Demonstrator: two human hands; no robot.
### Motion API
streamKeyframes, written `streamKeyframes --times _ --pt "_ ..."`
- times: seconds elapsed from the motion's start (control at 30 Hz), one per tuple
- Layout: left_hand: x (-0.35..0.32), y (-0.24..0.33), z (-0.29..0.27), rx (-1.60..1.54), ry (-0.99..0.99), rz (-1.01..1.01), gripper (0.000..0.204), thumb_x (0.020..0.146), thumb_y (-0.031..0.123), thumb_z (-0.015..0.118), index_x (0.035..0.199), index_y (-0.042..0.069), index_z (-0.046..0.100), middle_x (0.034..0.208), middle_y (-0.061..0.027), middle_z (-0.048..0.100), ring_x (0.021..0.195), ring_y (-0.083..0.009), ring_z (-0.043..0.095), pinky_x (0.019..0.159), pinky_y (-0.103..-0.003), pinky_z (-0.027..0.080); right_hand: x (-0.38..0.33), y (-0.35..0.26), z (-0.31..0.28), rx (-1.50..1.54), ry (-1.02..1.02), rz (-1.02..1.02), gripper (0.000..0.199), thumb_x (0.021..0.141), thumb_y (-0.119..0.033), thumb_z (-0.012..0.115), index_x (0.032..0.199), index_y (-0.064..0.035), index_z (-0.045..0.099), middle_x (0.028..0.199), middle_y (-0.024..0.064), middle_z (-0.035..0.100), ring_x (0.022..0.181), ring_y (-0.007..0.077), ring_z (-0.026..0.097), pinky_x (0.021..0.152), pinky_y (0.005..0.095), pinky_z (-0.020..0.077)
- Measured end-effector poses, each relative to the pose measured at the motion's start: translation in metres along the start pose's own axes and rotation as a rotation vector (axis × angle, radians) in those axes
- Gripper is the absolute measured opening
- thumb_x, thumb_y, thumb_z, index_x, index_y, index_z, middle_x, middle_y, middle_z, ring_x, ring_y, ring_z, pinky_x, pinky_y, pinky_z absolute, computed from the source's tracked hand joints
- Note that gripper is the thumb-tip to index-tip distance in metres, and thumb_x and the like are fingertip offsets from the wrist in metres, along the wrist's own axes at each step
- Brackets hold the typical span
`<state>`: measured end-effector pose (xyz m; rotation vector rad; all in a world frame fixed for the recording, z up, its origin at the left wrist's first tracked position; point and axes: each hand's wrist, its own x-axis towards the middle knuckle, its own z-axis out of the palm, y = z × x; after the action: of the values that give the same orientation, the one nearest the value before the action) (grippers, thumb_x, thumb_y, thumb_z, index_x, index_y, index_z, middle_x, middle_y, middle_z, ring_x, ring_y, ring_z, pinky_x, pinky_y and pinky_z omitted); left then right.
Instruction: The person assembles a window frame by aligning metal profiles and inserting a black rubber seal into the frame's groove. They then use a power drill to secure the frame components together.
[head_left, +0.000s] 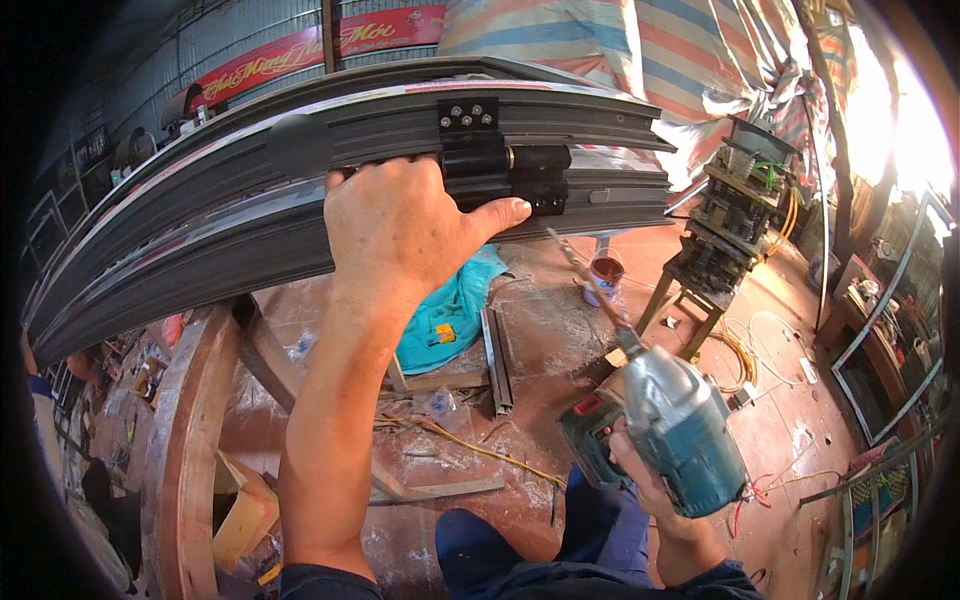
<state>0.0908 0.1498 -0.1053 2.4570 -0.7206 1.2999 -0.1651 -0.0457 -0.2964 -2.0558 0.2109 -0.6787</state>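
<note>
My left hand (400, 225) is closed over dark aluminium profiles (240, 195), its thumb stretched along the edge beside a black hinge (505, 160). Several screw heads show on the hinge's upper leaf. In my right hand (645, 465) is a teal and silver cordless impact driver (685, 430), gripped by its handle. A long thin bit (585, 270) points up from it toward the profiles, its tip a little below the hinge and apart from it. The fingertips of my left hand are hidden behind the profile.
A curved wooden support (185, 450) stands under the profiles at left. Beyond the driver are a paint bucket (605, 275) and a dark machine on a stand (725, 220). A turquoise plastic sheet (450, 320), a yellow cable (480, 450) and a cardboard box (245, 510) lie on the floor.
</note>
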Motion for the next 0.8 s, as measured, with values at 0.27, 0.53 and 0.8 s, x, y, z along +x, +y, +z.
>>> streamKeyframes --times 0.27,0.53,0.8 --pt "-0.002 -0.003 0.004 -0.021 0.013 0.014 0.082 0.077 0.084 0.081 0.077 0.002 0.081 0.071 -0.0168 0.077 0.069 -0.0345 0.077 0.082 -0.052 0.057 0.024 -0.043 0.017 0.181 0.193 -0.147 0.013 0.103 -0.011 0.082 0.112 -0.0035 0.076 0.093 0.0019 0.073 0.079 0.0109 0.067 0.071 0.0282 0.0551" --pt "-0.002 -0.004 0.005 -0.047 0.013 0.018 0.074 0.078 0.078 0.084 0.077 0.004 0.082 0.073 -0.0165 0.077 0.072 -0.0329 0.078 0.087 -0.052 0.056 0.035 -0.052 0.005 0.007 0.182 -0.175 0.015 0.103 -0.016 0.084 0.107 -0.0039 0.077 0.085 0.0010 0.072 0.074 0.0104 0.066 0.067 0.0279 0.0536" --pt "-0.004 -0.005 0.009 -0.058 0.107 0.043 0.071 0.075 0.076 0.086 0.076 0.005 0.081 0.074 -0.0172 0.077 0.071 -0.0347 0.078 0.086 -0.052 0.057 0.039 -0.063 -0.004 -0.017 0.190 -0.196 0.021 0.099 -0.018 0.088 0.111 -0.0043 0.078 0.088 0.0011 0.074 0.072 0.0102 0.067 0.064 0.0273 0.0550"
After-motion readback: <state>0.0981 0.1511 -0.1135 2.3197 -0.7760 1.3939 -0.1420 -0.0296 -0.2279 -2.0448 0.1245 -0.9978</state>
